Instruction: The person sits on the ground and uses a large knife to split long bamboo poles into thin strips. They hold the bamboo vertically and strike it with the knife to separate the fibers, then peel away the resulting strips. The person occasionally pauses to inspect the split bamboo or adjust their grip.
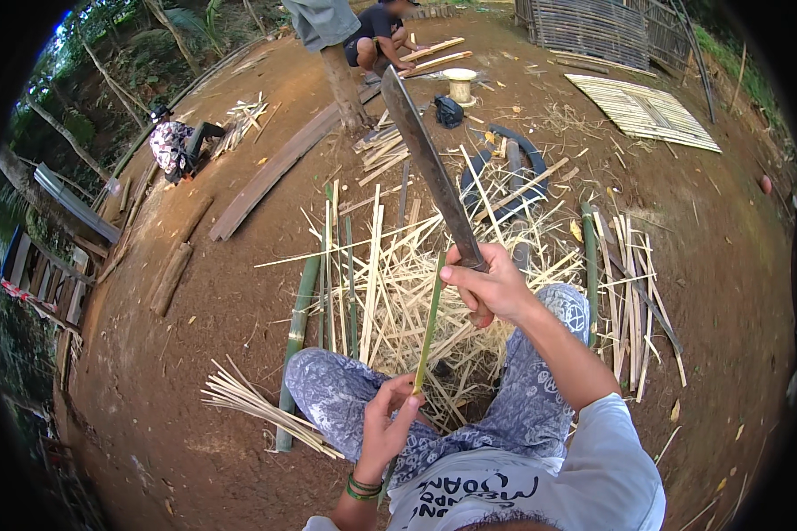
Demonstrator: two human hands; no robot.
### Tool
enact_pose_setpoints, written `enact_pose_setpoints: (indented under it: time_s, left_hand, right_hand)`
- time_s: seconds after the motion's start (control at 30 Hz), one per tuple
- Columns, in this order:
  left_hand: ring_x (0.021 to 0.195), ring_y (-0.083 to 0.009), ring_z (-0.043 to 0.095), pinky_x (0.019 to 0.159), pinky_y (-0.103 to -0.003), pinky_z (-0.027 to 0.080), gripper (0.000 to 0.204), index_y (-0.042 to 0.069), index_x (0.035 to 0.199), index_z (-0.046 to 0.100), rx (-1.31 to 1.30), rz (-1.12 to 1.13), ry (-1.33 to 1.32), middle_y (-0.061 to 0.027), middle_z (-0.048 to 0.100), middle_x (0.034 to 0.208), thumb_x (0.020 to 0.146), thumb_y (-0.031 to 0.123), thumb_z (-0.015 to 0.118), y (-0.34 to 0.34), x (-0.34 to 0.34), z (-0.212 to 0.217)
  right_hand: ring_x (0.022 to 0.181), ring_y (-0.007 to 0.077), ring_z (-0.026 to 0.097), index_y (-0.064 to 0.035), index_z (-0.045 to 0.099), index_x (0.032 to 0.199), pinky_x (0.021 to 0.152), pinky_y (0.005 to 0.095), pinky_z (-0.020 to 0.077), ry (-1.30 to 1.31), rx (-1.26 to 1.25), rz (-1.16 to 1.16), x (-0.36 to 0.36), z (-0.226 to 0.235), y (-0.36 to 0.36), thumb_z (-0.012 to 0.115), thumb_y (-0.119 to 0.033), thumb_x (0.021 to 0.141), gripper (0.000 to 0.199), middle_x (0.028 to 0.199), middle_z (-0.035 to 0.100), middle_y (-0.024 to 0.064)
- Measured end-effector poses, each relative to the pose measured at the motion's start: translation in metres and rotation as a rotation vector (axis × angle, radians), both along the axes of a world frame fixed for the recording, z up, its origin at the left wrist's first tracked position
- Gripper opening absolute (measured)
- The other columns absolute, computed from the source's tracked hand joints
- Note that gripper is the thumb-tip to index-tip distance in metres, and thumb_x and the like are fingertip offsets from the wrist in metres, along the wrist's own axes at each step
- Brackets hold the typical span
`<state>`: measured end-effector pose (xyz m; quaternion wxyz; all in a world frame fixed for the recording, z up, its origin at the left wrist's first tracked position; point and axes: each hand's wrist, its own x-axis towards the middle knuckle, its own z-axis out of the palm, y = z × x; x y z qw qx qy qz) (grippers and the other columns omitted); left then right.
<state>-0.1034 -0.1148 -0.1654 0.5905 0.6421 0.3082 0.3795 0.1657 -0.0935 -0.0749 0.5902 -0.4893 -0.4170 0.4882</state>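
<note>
Head view: your left hand (383, 423) pinches the thin green bamboo strip (429, 323) upright at its base; your right hand (491, 288), nearer its top, grips the long steel machete (429, 168).

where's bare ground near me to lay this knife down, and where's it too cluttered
Bare dirt lies to your left, between the green bamboo pole and the short logs. More bare dirt opens on the right, beyond the split strips. The pile of bamboo shavings ahead of your knees, under the long knife in your right hand, is crowded.
</note>
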Motion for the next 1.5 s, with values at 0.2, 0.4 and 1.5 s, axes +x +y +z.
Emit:
enact_pose_setpoints:
  time_s: [0.2, 0.4, 1.5]
  left_hand:
    - [0.061, -0.0015, 0.049, 0.056, -0.018, 0.044, 0.017, 0.000, 0.111, 0.065, -0.198, -0.020, 0.067, 0.0054, 0.053, 0.071, 0.102, 0.011, 0.056, 0.004, 0.007, 0.015]
    - [0.057, 0.0006, 0.041, 0.049, -0.019, 0.031, 0.019, 0.000, 0.111, 0.067, -0.190, 0.032, 0.089, 0.0088, 0.047, 0.069, 0.102, 0.012, 0.055, 0.005, -0.003, 0.011]
    - [0.050, -0.0043, 0.032, 0.046, -0.019, 0.026, 0.045, 0.020, 0.154, 0.032, -0.739, -0.242, -0.434, 0.0030, 0.040, 0.070, 0.110, 0.026, 0.037, 0.103, 0.061, 0.029]
  right_hand:
    - [0.048, 0.0024, 0.050, -0.0043, 0.065, 0.093, 0.039, 0.0208, 0.0339, -0.159, 0.053, 0.020, 0.008, 0.002, 0.005, 0.074, -0.021, 0.091, 0.019, 0.068, 0.064, -0.0002]
    - [0.065, 0.0032, 0.058, -0.0018, 0.068, 0.090, 0.058, 0.0223, 0.0446, -0.297, 0.128, -0.109, 0.026, -0.002, 0.012, 0.073, -0.017, 0.090, 0.016, 0.073, 0.068, 0.0003]
    - [0.053, 0.0308, 0.065, -0.0062, 0.061, 0.130, 0.053, 0.0411, 0.0495, -0.877, 0.146, -0.146, -0.004, -0.057, 0.012, 0.061, -0.060, 0.090, 0.067, 0.055, 0.060, 0.0136]
